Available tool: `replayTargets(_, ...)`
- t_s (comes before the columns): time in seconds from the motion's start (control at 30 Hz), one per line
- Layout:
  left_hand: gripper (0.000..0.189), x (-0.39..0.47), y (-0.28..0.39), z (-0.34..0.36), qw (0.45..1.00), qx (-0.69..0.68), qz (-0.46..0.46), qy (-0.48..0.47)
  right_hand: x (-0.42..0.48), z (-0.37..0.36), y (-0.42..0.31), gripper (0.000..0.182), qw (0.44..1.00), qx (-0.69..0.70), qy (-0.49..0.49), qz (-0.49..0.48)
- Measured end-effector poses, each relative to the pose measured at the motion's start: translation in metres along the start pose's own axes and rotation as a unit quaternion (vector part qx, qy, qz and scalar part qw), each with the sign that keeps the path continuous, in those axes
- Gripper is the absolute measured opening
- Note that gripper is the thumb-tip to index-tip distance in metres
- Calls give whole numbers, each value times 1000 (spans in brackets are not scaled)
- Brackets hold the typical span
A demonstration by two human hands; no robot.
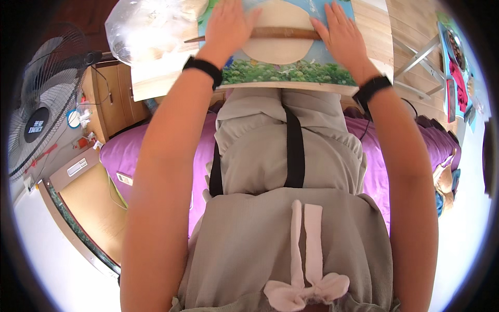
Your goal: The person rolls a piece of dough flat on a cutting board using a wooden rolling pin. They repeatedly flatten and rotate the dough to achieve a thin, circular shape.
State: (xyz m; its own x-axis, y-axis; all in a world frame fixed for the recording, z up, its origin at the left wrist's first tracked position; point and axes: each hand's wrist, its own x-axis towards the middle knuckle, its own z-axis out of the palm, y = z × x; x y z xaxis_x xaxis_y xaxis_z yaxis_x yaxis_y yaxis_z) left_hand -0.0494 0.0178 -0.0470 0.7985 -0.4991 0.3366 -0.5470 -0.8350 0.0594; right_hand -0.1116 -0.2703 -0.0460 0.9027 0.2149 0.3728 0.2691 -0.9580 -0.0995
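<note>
A flat, pale round sheet of dough (278, 52) lies on a blue mat with printed greenery (327, 74). Across it runs a tapered wooden rolling pin (284, 32), its thin left tip sticking out past my wrist. My left hand (228, 29) lies over the pin's left part with the fingers stretched forward and the thumb apart. Over the right end of the pin rests my right hand (341, 37), flat, fingers spread forward. Both palms press on the pin without the fingers wrapping it. Each wrist wears a black band. The pin's right tip is hidden under my right hand.
A clear plastic bag (128, 35) with pale contents sits at the board's left, on the light wooden board (163, 84). A standing fan (39, 117) is at far left. Purple bedding (163, 132) surrounds my lap. Another table (468, 93) with a tray stands at right.
</note>
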Motion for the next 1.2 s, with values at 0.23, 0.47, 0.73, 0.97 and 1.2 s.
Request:
replayTargets(0.23,64,-54,41,-31,994,-101,-32,-14,-45,-37,-27,70,997,0,-75,-12)
replayTargets(0.47,55,-47,42,-36,998,-58,-25,-27,-37,-38,-31,61,998,41,-43,3)
replayTargets(0.73,58,39,1,0,989,-71,-127,16,45,8,7,58,991,28,-89,98)
replayTargets(0.97,58,19,-5,14,994,-1,-80,-81,35,-6,-3,56,990,45,-109,70)
replayTargets(1.2,57,-13,36,-25,993,-70,-81,-53,7,-28,-10,54,992,54,-116,18)
